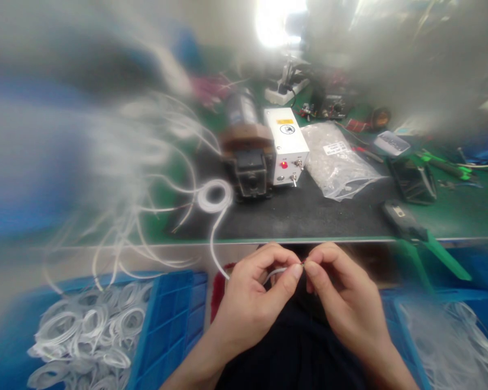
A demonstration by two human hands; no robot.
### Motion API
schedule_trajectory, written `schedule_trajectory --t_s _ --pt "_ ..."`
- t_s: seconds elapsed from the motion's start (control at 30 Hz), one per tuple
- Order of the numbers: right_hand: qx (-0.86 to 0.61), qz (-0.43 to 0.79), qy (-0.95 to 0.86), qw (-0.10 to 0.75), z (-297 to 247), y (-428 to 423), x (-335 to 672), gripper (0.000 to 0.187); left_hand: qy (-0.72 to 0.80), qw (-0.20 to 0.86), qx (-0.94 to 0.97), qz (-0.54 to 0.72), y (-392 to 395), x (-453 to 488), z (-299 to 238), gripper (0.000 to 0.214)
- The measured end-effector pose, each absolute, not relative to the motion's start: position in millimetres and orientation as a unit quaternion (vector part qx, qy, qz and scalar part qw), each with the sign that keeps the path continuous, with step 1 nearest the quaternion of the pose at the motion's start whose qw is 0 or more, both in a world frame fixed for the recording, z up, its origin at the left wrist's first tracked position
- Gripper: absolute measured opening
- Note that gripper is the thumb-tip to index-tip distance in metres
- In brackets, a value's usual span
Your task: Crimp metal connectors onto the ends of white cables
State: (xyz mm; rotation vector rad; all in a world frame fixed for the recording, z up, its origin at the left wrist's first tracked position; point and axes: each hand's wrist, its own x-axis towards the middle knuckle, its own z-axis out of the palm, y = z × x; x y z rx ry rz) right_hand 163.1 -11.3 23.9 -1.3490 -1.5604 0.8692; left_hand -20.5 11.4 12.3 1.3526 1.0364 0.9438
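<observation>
A white cable [215, 238] runs from a small coil [214, 195] on the bench edge down into my left hand [264, 292]. Thumb and forefinger of that hand pinch the cable near its end. My right hand [341, 298] meets it fingertip to fingertip, pinching the thin coloured wire ends [303, 264] that come out of the cable. Most of those ends are hidden by the fingers. Both hands are in front of the bench, above a dark-clothed lap.
Behind the coil stands a dark machine [250, 157] beside a white switch box [287, 146]. A bag of small parts [337, 160] and a green-handled crimping tool [425, 238] lie to the right. Blue crates [171, 325] of coiled cables flank me; loose cables [122, 233] hang at left.
</observation>
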Motion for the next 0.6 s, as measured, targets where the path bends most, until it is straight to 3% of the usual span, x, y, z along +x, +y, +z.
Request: schedule_trajectory --t_s 0.2,0.6 --pt "-0.548 0.385 -0.590 0.450 29.7 -11.3 164.8 0.005 0.449 0.544 0.572 0.418 9.7 -19.1 12.8 0.013" --pt "-0.535 0.404 -0.596 0.441 30.9 -3.6 166.1 0.017 0.451 0.521 0.611 0.390 12.3 -19.3 16.1 0.013"
